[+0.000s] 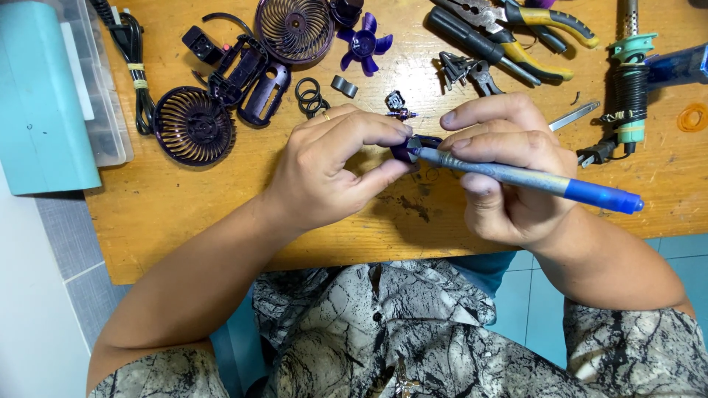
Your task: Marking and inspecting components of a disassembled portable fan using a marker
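- A small dark purple plastic part (407, 149) is pinched between thumb and fingers of the left hand (332, 166), above the middle of the wooden worktop (184, 206); the left grip is clenched on it.
- A slim blue-handled screwdriver (527, 178) is grasped in the right hand (501, 173), its tip set against the purple part; the right grip is closed around the shaft.
- A small ring is seen on a finger of the left hand.
- A round purple ribbed fan grille (193, 125) lies at the left of the worktop, and a second purple fan grille (295, 28) lies at the far edge.
- A purple fan propeller (363, 44) is placed just right of the far grille.
- Black rubber rings (310, 96) rest near the left hand, on its far side.
- Yellow-handled pliers (516, 37) are laid at the far right.
- A soldering iron with a green collar and wound black cord (630, 88) stands at the right edge.
- A pale teal box (40, 103) occupies the far left.
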